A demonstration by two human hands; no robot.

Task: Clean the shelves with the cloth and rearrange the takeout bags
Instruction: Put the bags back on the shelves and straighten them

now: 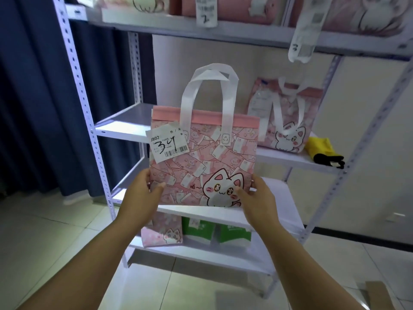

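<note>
pink nonwoven fabric, printed with banknotes and a white cat, made up the takeout bag (202, 162) that the person held upright in the air before the shelving. its white handles (207, 92) stood up, and a paper slip (167, 144) marked 34 hung at its upper left corner.

by the look of it, the rearranging step was in hand and not the wiping. the yellow cloth (321, 147) lay set down at the right end of the middle shelf (125, 121), touched by neither hand, just beside a second cat bag (288, 130) standing on the same board. the held bag hung in front of the left part of that shelf. the next move probably called for carrying it forward over the shelf edge, lowering it onto its base, and letting go only once it stood by itself. soft and flat as it looked, it could slump or tip.

both arms reached forward, nearly straight, wrists about level. the left hand (143, 193) pinched the bag's lower left edge, thumb on the printed front, fingers hidden behind. the right hand (257, 198) pinched the lower right edge likewise, its thumb lying beside the cat's cheek.
</note>
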